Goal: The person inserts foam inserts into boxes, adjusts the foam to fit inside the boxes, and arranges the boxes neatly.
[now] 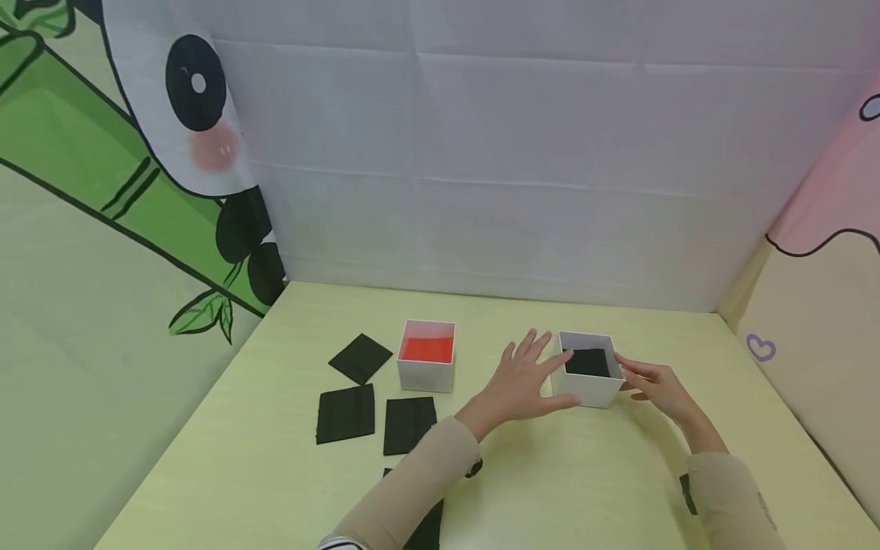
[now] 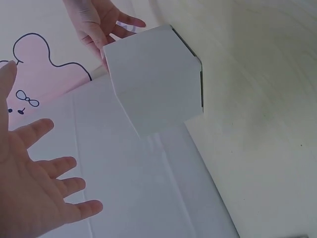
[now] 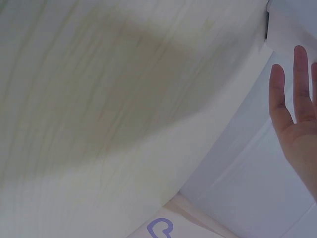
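Note:
A small white open-topped box point(image 1: 593, 391) stands on the right of the table, with a flat black square piece point(image 1: 587, 362) inside. My left hand point(image 1: 519, 386) hovers at its left side, fingers spread and nothing held; in the left wrist view its fingers point(image 2: 62, 168) are apart from the box point(image 2: 153, 79). Against the box's right wall and rim, my right hand point(image 1: 660, 386) rests its fingertips. The right wrist view shows that hand's fingers point(image 3: 300, 84) fairly straight, close to the box's corner.
Left of centre stands a second white box point(image 1: 425, 376) with something flat and red point(image 1: 428, 349) inside. Several black squares point(image 1: 346, 414) lie on the table point(image 1: 550, 489) around it, some partly hidden under my left forearm. A white cloth wall point(image 1: 495, 229) closes off the back.

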The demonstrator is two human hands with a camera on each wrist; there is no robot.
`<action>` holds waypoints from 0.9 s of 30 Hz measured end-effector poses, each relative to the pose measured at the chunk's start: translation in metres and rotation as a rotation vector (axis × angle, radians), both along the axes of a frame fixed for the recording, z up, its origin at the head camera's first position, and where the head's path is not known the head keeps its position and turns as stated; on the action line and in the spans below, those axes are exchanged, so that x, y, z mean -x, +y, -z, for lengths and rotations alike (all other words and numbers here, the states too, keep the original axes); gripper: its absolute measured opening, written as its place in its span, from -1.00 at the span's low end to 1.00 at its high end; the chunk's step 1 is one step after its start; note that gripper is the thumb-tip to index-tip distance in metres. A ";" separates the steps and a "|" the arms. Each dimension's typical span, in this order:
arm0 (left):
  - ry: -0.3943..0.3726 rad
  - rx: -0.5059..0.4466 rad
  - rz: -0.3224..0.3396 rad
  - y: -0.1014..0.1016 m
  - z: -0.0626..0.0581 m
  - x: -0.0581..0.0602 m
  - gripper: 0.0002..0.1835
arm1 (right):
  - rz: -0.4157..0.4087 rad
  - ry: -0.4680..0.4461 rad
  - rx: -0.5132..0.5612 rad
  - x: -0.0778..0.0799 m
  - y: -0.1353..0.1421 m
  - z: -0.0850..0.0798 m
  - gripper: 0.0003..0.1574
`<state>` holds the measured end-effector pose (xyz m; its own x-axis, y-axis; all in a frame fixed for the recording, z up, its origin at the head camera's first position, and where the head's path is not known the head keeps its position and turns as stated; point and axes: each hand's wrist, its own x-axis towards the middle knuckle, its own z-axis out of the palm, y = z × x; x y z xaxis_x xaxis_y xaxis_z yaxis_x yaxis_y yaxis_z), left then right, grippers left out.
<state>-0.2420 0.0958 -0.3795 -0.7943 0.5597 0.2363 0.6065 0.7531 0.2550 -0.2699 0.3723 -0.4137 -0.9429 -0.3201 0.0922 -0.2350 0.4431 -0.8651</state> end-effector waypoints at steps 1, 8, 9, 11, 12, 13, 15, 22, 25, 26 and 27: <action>-0.004 -0.006 -0.001 -0.003 -0.002 -0.002 -0.26 | -0.003 0.003 0.000 0.000 0.000 0.000 -0.50; -0.003 -0.045 -0.001 -0.023 -0.010 -0.016 -0.26 | 0.010 -0.022 -0.006 0.001 0.000 -0.002 -0.46; 0.000 -0.053 0.002 -0.025 -0.011 -0.018 -0.26 | 0.013 -0.026 -0.008 0.001 0.000 -0.002 -0.46; 0.010 -0.064 0.006 -0.030 -0.013 -0.022 -0.26 | 0.019 -0.032 -0.010 0.000 0.000 -0.002 -0.46; 0.012 -0.070 0.009 -0.033 -0.014 -0.023 -0.26 | 0.020 -0.035 -0.011 0.000 0.000 -0.002 -0.46; 0.013 -0.076 0.011 -0.036 -0.015 -0.025 -0.26 | 0.017 -0.039 -0.012 0.000 0.000 -0.002 -0.45; 0.009 -0.087 0.013 -0.043 -0.016 -0.030 -0.26 | 0.015 -0.042 -0.009 0.000 0.000 -0.002 -0.45; 0.006 -0.112 -0.018 -0.068 -0.014 -0.043 -0.25 | 0.010 -0.045 -0.010 0.002 0.002 0.001 -0.45; 0.017 -0.128 -0.029 -0.080 -0.011 -0.048 -0.25 | -0.002 -0.043 -0.005 0.004 0.003 0.002 -0.46; 0.017 -0.138 -0.030 -0.084 -0.010 -0.051 -0.25 | -0.005 -0.042 -0.005 0.004 0.004 0.002 -0.47; 0.018 -0.145 -0.031 -0.089 -0.009 -0.053 -0.25 | -0.007 -0.041 -0.003 0.004 0.004 0.002 -0.47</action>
<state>-0.1892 0.0072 -0.3701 -0.8057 0.4937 0.3273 0.5888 0.7277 0.3517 -0.2739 0.3763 -0.4160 -0.9437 -0.3267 0.0521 -0.2020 0.4444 -0.8727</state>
